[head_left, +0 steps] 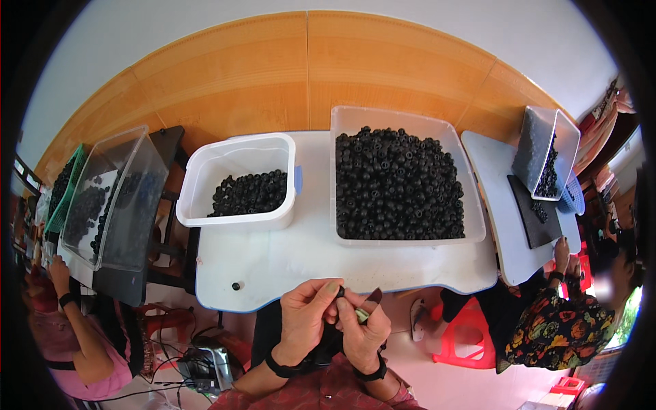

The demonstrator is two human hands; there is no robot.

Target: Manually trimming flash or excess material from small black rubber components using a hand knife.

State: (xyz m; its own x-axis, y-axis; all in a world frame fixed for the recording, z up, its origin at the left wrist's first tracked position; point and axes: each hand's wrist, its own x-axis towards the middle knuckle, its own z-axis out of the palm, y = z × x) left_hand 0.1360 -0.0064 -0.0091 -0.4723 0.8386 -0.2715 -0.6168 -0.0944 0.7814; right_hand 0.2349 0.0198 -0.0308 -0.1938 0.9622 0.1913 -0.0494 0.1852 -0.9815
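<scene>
Both hands meet just off the table's front edge. My left hand (303,324) is closed, pinching a small round black part (340,292) between thumb and fingertips. Close beside it, my right hand (363,331) is closed around a small knife-like tool (374,296) with a dark pointed end and a light green piece (361,315) near the thumb. The right fingertips are close to the black part; whether they touch it is hard to tell. On the table to the left lies a single loose black part (236,286).
A white tub (239,222) holds some black parts; a larger clear bin (410,242) is heaped with hollow ones. Both stand on the white table (307,256). Co-workers sit left and right, with a clear bin (113,198) and a tilted bin (529,154). A red stool (465,342) stands right.
</scene>
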